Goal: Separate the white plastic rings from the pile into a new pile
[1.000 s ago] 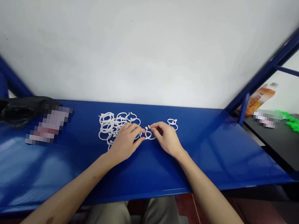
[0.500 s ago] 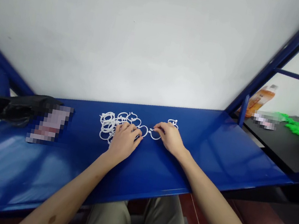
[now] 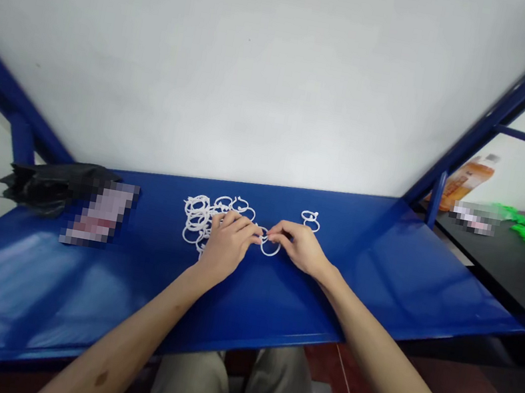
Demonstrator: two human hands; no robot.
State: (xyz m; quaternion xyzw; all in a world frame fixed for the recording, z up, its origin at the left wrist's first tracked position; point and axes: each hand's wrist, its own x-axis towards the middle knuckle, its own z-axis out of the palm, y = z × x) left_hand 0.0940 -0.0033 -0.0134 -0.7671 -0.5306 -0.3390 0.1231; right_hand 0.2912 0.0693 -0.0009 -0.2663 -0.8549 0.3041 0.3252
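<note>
On the blue table (image 3: 264, 302), heaped white rings (image 3: 195, 215) lay beside the left hand (image 3: 230, 241), its grip unclear to me; the right hand (image 3: 303, 248) pinched a single ring (image 3: 268, 254) between both. Handling that seemed the step, calling for steadiness.

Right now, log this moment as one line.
left hand: at white rings | right hand: pinching ring between hands | surface: blue table

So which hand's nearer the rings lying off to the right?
Right. The right hand is just in front of those rings; the left hand is farther left, over the ring pile.
</note>
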